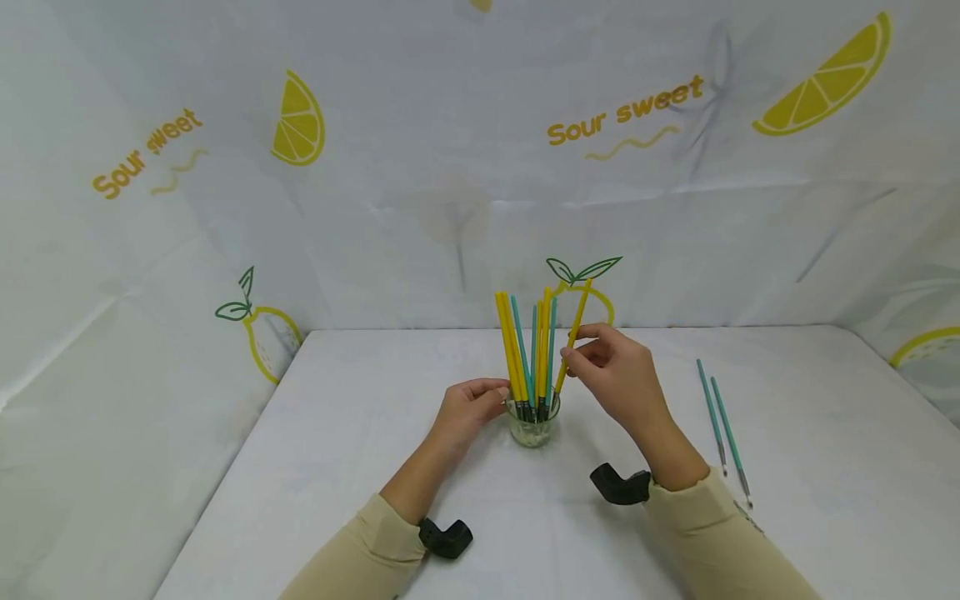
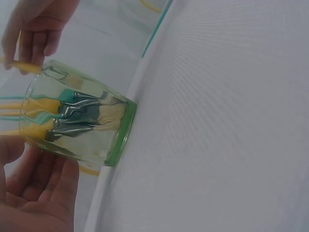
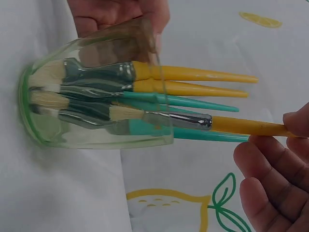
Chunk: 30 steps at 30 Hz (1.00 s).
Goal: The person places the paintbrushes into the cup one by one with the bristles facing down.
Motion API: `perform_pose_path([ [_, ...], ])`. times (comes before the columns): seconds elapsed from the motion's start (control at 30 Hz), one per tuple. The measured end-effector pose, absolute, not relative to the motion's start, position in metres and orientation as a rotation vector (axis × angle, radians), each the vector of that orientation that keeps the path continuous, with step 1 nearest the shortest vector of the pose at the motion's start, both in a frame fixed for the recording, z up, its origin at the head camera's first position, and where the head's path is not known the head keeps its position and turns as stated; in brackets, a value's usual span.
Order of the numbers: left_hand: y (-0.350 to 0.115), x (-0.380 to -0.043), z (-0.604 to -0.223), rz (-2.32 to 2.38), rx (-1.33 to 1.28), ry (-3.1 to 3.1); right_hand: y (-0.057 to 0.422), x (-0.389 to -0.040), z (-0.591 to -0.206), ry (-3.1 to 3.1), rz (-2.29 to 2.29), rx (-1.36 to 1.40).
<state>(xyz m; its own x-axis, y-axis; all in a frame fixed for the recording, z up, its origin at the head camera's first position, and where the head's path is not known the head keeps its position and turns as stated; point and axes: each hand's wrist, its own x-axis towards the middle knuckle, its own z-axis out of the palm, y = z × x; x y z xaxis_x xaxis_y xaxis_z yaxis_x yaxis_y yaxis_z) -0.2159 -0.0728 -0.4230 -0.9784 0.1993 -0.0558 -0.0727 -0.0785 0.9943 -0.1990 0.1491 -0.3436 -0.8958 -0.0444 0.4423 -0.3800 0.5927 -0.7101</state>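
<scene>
A clear glass point(image 1: 531, 435) with a greenish base stands on the table and holds several paintbrushes point(image 1: 542, 358), bristles down, with yellow and teal handles. My left hand point(image 1: 467, 412) grips the glass at its left side, near the rim, thumb and fingers against the wall. Between thumb and fingertips, my right hand point(image 1: 618, 371) pinches a yellow-handled paintbrush point(image 3: 248, 125) by its handle. That brush tilts to the right, its bristles inside the mouth of the glass and higher than those of the other brushes.
Two teal-handled paintbrushes point(image 1: 731, 442) lie on the white table point(image 1: 360, 383) to the right of my right forearm. A white cloth backdrop point(image 1: 420, 167) with lemon prints rises behind the table. Each wrist carries a black camera mount point(image 1: 621, 485).
</scene>
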Motion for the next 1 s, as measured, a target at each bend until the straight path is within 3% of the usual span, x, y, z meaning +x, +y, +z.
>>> perform_pose_path([
  [1.0, -0.073, -0.215, -0.423, 2.177, 0.153, 2.005, 0.142, -0.208, -0.374, -2.674, 1.168, 0.313],
])
